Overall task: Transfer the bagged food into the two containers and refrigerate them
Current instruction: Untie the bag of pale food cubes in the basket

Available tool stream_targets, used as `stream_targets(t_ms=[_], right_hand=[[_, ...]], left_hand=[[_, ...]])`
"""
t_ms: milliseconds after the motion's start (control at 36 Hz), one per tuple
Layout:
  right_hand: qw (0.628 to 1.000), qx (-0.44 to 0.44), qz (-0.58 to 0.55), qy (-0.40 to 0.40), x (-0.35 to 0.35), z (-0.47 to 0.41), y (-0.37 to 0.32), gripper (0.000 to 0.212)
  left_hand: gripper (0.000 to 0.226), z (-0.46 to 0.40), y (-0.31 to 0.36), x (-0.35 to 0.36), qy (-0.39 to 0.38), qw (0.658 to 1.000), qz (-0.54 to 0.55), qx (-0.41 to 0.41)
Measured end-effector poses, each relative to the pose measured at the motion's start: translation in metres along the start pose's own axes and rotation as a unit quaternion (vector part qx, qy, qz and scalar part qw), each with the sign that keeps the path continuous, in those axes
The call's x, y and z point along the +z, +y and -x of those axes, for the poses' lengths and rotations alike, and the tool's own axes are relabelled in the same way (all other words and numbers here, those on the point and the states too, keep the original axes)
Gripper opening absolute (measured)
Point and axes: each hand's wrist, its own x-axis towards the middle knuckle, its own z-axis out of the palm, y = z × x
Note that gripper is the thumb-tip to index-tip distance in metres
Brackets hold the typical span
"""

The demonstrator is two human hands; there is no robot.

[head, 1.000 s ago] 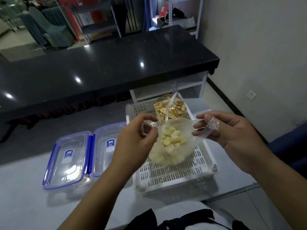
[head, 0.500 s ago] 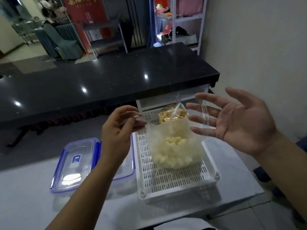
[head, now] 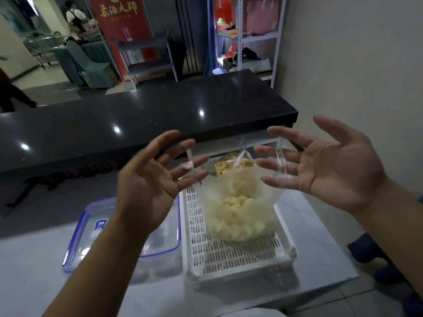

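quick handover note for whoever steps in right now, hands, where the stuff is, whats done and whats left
Left hand: open, fingers spread; the bag's clear handle loop hangs over its fingers.
Right hand: open, palm up, the other loop draped over its fingers.
Bag of pale food chunks: mouth stretched open between the hands, bottom resting in the white slotted tray.
Second bag, yellow pieces: tied, at the tray's far end.
Two clear containers with blue-trimmed lids: side by side left of the tray, lids on.
Done: first bag opened.
Left: open the containers, fill both, close them, refrigerate.
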Motion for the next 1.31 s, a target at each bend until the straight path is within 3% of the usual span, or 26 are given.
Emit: stream_targets(t_ms=[139,222,361,500,583,639,694,778,861,944,1056,1139,1306], right_hand=[[0.989,0.021,-0.075,-0.123,0.0,0.009,-0.017,0.07],[0.982,0.053,-0.129,-0.129,-0.014,0.016,-0.011,0.073],[0.983,0.147,-0.082,-0.071,-0.033,0.025,0.03,0.071],[0.974,0.125,-0.117,-0.151,-0.038,0.027,0.025,0.076],[0.958,0.169,-0.086,-0.217,-0.05,0.016,0.027,0.076],[0.954,0.227,-0.062,-0.187,-0.066,0.008,0.026,0.073],[0.963,0.249,0.036,-0.097,-0.095,-0.003,0.014,0.069],[0.955,0.144,0.252,0.055,-0.127,-0.015,-0.03,0.06],[0.893,0.077,0.427,0.122,-0.126,-0.012,-0.058,0.064],[0.849,0.05,0.507,0.141,-0.113,-0.031,-0.029,0.061],[0.825,0.068,0.546,0.132,-0.101,-0.075,0.017,0.054],[0.77,0.037,0.624,0.124,-0.099,-0.107,0.048,0.05],[0.712,-0.002,0.688,0.141,-0.091,-0.154,0.081,0.064]], left_hand=[[0.069,0.011,0.022,-0.007,-0.195,0.973,0.105,-0.071],[0.076,0.017,0.02,-0.017,-0.211,0.953,0.172,-0.13],[0.082,0.038,-0.017,-0.029,-0.259,0.925,0.219,-0.171],[0.08,0.039,-0.011,-0.032,-0.259,0.933,0.196,-0.152],[0.081,0.032,-0.003,-0.036,-0.258,0.936,0.179,-0.16],[0.083,0.025,0.004,-0.045,-0.237,0.954,0.087,-0.162],[0.086,0.016,0.019,-0.064,-0.182,0.969,-0.109,-0.127],[0.082,-0.001,0.045,-0.081,-0.108,0.958,-0.262,-0.048],[0.07,-0.023,0.044,-0.081,-0.075,0.934,-0.348,-0.021],[0.051,-0.054,0.014,-0.065,-0.097,0.893,-0.438,-0.041],[0.049,-0.101,-0.04,-0.04,-0.162,0.799,-0.569,-0.105],[0.046,-0.133,-0.077,-0.026,-0.181,0.729,-0.657,-0.059],[0.048,-0.188,-0.121,-0.012,-0.149,0.743,-0.649,-0.072]])
